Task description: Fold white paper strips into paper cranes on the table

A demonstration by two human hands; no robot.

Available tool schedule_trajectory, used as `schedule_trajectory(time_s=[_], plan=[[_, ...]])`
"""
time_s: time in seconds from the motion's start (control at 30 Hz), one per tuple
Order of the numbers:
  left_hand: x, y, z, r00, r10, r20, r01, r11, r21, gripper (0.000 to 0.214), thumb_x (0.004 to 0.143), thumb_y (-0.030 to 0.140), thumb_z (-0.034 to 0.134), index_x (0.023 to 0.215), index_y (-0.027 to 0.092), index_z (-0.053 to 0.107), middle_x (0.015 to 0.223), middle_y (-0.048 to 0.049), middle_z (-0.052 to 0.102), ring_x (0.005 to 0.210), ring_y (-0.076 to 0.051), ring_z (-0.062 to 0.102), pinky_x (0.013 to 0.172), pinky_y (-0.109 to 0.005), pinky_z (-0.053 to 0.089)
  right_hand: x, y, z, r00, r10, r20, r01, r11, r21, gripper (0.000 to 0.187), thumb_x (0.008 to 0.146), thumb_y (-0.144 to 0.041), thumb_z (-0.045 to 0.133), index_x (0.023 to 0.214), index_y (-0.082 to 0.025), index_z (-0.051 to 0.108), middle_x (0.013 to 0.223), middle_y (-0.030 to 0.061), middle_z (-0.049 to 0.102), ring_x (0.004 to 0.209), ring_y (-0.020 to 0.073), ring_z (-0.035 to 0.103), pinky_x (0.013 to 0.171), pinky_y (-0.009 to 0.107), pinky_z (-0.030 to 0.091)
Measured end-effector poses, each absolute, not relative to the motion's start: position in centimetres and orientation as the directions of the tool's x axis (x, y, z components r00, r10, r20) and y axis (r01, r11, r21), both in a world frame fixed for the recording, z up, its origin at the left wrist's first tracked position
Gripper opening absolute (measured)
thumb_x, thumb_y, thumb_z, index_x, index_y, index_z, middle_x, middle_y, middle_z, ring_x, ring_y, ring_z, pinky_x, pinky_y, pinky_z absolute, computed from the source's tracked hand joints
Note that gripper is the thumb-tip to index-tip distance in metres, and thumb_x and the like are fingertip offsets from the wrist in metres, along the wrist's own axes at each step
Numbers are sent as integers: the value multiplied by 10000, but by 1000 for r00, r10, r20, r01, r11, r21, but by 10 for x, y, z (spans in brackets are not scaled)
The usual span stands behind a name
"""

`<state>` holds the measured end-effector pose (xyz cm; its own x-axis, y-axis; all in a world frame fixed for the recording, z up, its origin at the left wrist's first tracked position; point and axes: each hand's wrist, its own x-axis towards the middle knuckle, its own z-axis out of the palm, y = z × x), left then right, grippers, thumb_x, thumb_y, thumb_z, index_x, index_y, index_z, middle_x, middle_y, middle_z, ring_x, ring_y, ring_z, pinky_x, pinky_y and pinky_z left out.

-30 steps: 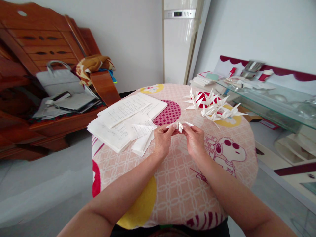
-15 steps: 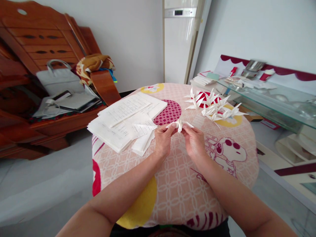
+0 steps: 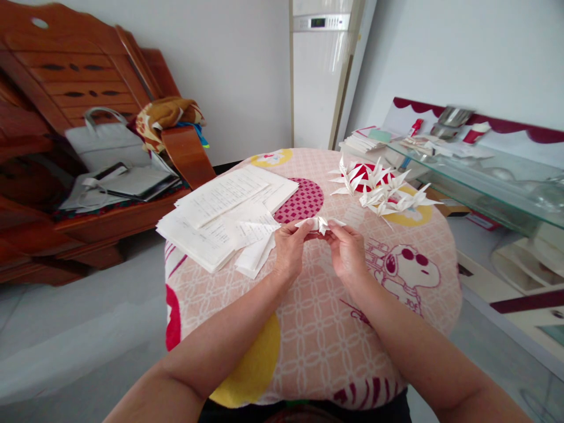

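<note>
- Pinching one end of the small folded paper (image 3: pixel 322 225) is the left hand (image 3: pixel 288 249), with its thumb on top.
- On the other end, the right hand (image 3: pixel 349 249) does the same, so both hands are clamped on the one paper.
- The paper is between the two hands, near the middle of the round table, over the pink cloth (image 3: pixel 304 329). I cannot tell if the hands rest on the cloth.
- Its two sides stick out left and right, and a little pointy bit sits in the middle.
- Soft pinches seem best here, because thin paper may rip if it is pulled hard.
- Both hands should pull the same amount, or one side could bend more than the other.
- Thumbs work best close to the folds, so the creases stay neat and do not get squashed.
- The fingers under the paper are mostly hidden, so I cannot see how they press.
- Folded paper birds (image 3: pixel 384 191) sit past the right hand, well apart from it.
- A pile of written papers (image 3: pixel 215 217) lies near the left hand.
</note>
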<state>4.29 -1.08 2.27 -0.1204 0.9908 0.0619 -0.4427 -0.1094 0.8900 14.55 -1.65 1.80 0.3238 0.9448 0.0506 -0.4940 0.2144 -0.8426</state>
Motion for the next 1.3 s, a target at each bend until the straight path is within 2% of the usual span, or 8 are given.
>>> schedule_trajectory(time_s=[0.13,0.23,0.43,0.57,0.7,0.93,1.3], plan=[[37,-6,19,-123,988,97,-323,-133,937,203,715,353,790,729,150,785,677,-31,730,577,-128,634,616,-257,548,150,-17,19,332,935,124,-335,240,-911,177,722,-341,773,645,-190,723,622,13,696,565,143,615,576,297,507],[33,-5,20,-104,991,87,-303,-115,946,196,705,337,786,709,141,777,644,-34,716,555,-131,628,577,-251,538,152,-18,21,313,940,136,-255,221,-941,185,728,-350,758,663,-178,739,593,21,694,532,145,618,540,286,506],[27,-2,25,25,998,-61,-351,65,934,229,639,330,805,584,125,719,577,-55,685,498,-129,603,528,-251,528,157,-17,25,235,972,4,-279,72,-958,190,659,-337,769,616,-161,713,540,40,683,468,153,614,464,268,488],[22,2,24,80,988,-131,-337,151,930,248,604,342,838,583,123,724,579,-72,688,490,-134,602,515,-255,529,162,-15,24,165,986,-33,-296,17,-955,202,634,-341,779,601,-155,710,557,50,689,466,152,614,456,266,482],[19,3,24,99,987,-129,-341,155,927,279,592,365,860,576,129,712,572,-67,686,487,-130,600,531,-259,538,163,-15,21,120,992,-38,-358,7,-934,202,642,-348,802,630,-162,723,584,42,701,489,145,614,490,272,491],[26,-4,25,33,998,-55,-463,64,884,292,597,367,879,713,126,762,651,-47,723,556,-127,643,596,-249,565,155,-15,20,185,983,-7,-479,84,-874,166,646,-312,831,647,-180,731,658,25,721,598,146,635,607,297,524],[36,-9,23,-65,998,4,-496,-36,868,320,635,424,876,703,146,731,722,-19,731,639,-127,664,734,-298,595,149,-19,20,239,970,54,-503,171,-847,136,689,-309,812,667,-209,722,727,13,728,737,181,667,754,366,562]])
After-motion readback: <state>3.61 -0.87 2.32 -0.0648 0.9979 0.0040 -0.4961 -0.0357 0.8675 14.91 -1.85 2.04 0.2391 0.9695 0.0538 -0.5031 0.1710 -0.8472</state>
